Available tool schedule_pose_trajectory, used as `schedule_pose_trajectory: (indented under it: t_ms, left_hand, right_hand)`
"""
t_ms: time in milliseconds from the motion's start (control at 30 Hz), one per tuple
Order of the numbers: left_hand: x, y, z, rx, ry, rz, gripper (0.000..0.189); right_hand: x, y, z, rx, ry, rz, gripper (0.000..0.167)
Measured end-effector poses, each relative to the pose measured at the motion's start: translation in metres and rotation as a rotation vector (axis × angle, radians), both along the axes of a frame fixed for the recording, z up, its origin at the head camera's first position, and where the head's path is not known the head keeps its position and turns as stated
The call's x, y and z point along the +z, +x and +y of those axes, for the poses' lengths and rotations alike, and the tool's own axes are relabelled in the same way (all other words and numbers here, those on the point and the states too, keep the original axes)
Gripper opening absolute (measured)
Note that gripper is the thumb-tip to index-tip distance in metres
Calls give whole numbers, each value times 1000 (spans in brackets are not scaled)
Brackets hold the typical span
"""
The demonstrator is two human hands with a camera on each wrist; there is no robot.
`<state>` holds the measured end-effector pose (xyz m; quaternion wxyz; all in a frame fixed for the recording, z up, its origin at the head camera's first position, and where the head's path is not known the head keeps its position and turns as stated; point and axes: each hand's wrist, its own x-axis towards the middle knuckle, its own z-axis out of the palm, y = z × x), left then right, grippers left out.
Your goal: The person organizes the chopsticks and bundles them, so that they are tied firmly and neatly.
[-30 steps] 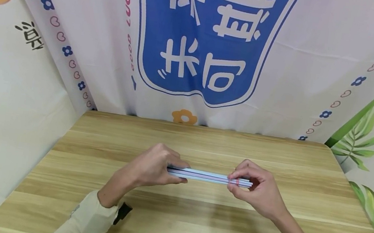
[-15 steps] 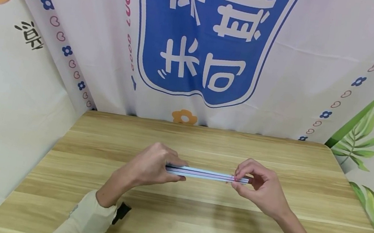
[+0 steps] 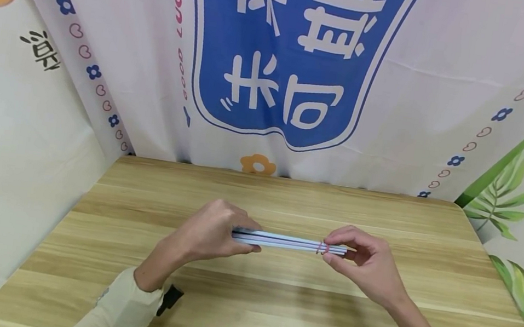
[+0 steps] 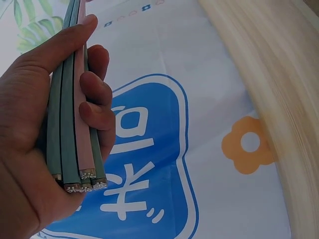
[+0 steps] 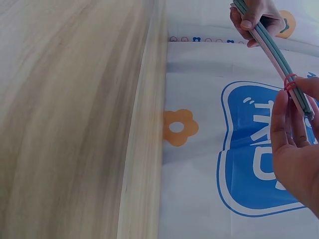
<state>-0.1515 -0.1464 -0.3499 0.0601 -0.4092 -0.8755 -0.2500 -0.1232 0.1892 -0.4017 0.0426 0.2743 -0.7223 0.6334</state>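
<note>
A bundle of long thin sticks [image 3: 286, 242], pale blue-green with pink among them, is held level above the table. My left hand [image 3: 213, 233] grips its left end, with the thumb along one side and the fingers curled round the other. Crinkled stick ends show below the palm in the left wrist view. Near the right end, a thin red rubber band [image 5: 287, 84] loops round the bundle in more than one turn. My right hand [image 3: 370, 266] pinches at this band with thumb and fingertips, the stick ends reaching past the fingertips.
Below the hands lies a wood-grain table [image 3: 243, 305]. A white printed cloth [image 3: 412, 117] with a blue panel hangs along its far edge. Pale patterned cloths stand to the left and right. Black wrist straps [image 3: 170, 299] show at the beige sleeves [image 3: 126, 306].
The bundle's right end has shifted slightly left and up. My right fingertips have moved a little on the red rubber band, whose strands now show just left of them. My left hand keeps its grip.
</note>
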Motion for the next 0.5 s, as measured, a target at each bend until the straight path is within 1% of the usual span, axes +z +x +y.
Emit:
schedule_pose_trajectory:
  t_ms: [167,300,500]
  left_hand:
    - [-1,0,2,5,-13,4,24]
    - [-1,1,2,11,-26,9,23]
    - [-3,0,2,7,-34,12,21]
  right_hand:
    - [-1,3,-4,-51,32,-22,24]
    - [-1,4,-7,-93,71,-16,27]
    - [-5,4,-9,-75,68,-41,26]
